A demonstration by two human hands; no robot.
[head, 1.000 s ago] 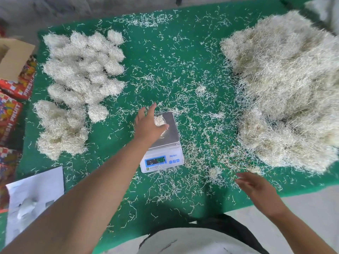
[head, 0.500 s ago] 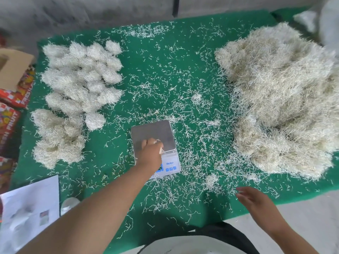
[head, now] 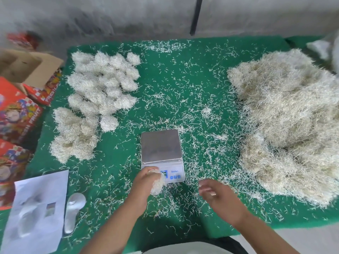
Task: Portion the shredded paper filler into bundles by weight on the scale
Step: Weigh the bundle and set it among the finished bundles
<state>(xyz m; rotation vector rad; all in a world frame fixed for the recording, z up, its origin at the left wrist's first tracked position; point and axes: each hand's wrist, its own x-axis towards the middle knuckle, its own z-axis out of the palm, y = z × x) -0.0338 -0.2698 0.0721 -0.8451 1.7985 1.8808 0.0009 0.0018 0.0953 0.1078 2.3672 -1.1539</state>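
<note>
- Worktop [head: 183, 79], green, strewn with shreds; bulk filler heap [head: 286, 125] at right, finished bundles [head: 102, 85] at left.
- Scale [head: 162, 154] centre, pan bare.
- Left hand [head: 146, 182] grips a weighed tuft [head: 157, 184] over the display; half a second ago it was just leaving the pan.
- Right hand [head: 218, 197] loosely curled, holding nothing, now nearer the tuft.
- Step: likely shaping the portion; next, set it beside the bundles.

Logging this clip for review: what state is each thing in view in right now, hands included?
Scale: pan bare, display partly hidden by the tuft.
Left hand: fingers curled round a small tuft of filler, just in front of the scale.
Right hand: blurred, holds nothing visible.
Finished bundles: clustered at the far left of the green mat.
Loose filler heap: piled at right.
Cardboard box: flaps open.
</note>
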